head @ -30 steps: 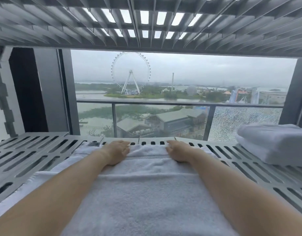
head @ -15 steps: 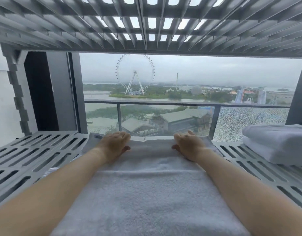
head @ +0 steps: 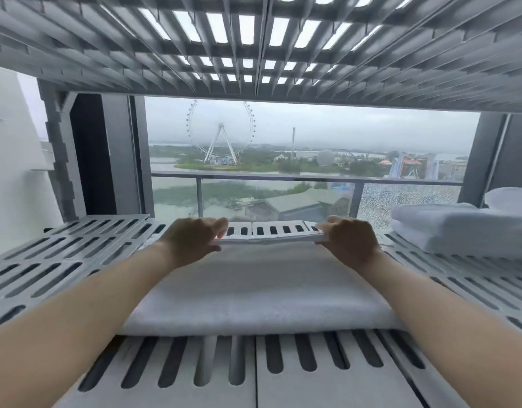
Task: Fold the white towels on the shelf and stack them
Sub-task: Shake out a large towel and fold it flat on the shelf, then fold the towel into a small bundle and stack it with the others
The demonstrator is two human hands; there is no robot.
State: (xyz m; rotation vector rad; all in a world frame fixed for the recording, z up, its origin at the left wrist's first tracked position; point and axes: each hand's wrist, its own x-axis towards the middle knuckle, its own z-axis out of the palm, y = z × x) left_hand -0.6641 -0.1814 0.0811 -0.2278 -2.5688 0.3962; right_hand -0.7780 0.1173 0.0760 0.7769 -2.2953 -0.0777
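A white towel (head: 262,290) lies folded in the middle of the grey slotted shelf (head: 62,260). My left hand (head: 192,240) pinches its far left corner and my right hand (head: 351,242) pinches its far right corner. The far edge is lifted a little off the shelf between them. The towel's near fold rests on the shelf between my forearms. A stack of folded white towels (head: 460,231) sits at the right of the shelf, apart from both hands.
Another slotted shelf (head: 259,39) hangs low overhead. Grey uprights stand at the back left and back right. Behind the shelf is a window with a balcony railing (head: 283,181). Bare slotted shelf lies left of the towel and in front of it.
Both hands went from lying flat on the towel's far end to gripping its far corners and raising that edge. The towel now looks shorter, with its near fold farther from me.
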